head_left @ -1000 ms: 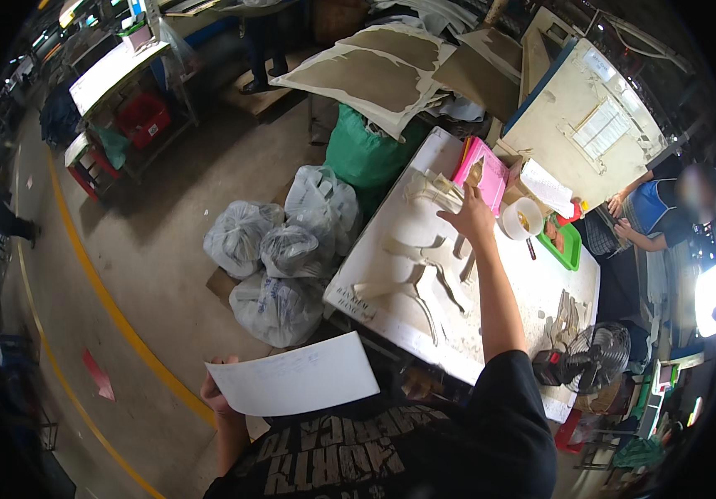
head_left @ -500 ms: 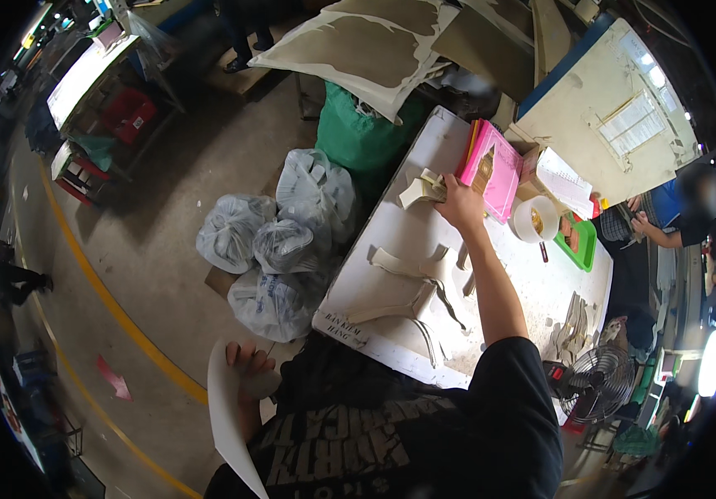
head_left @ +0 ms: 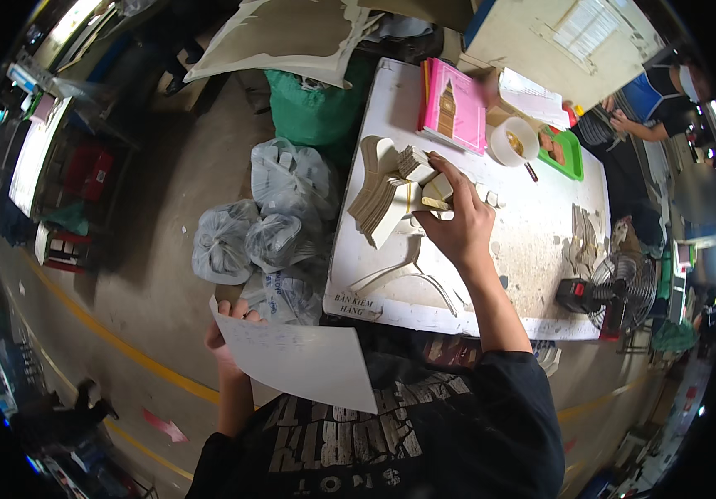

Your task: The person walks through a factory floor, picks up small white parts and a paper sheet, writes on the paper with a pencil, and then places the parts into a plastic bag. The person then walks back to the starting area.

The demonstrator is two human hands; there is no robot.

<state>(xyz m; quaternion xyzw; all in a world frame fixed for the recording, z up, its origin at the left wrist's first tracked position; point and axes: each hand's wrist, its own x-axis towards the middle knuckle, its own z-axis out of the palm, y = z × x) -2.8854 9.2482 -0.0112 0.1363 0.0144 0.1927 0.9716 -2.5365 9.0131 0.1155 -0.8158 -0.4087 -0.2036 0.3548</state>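
Note:
My left hand [head_left: 229, 326] grips a white sheet of paper [head_left: 308, 358] by its left edge, low in front of my shirt. Faint marks show on the paper's face. Over the table's left half, my right hand [head_left: 464, 212] is closed on a bundle of cut, off-white shoe pieces [head_left: 387, 204], thumb and fingers at its right end. The pieces are stacked in thick branching layers, with a yellow band around one part. Beneath the bundle, loose thin curved pieces [head_left: 412, 270] lie on the white table [head_left: 533, 283].
Pink notebooks [head_left: 455, 108], a white bowl [head_left: 512, 143] and a green tray [head_left: 572, 155] stand along the far side. A fan [head_left: 624, 287] is at the right edge. Plastic bags [head_left: 225, 241] and a green sack [head_left: 312, 108] crowd the left. A person [head_left: 657, 108] works far right.
My right hand has brought the bundle nearer from beside the pink notebooks and turned it. The paper in my left hand has swung from edge-on to face-up. The view has shifted.

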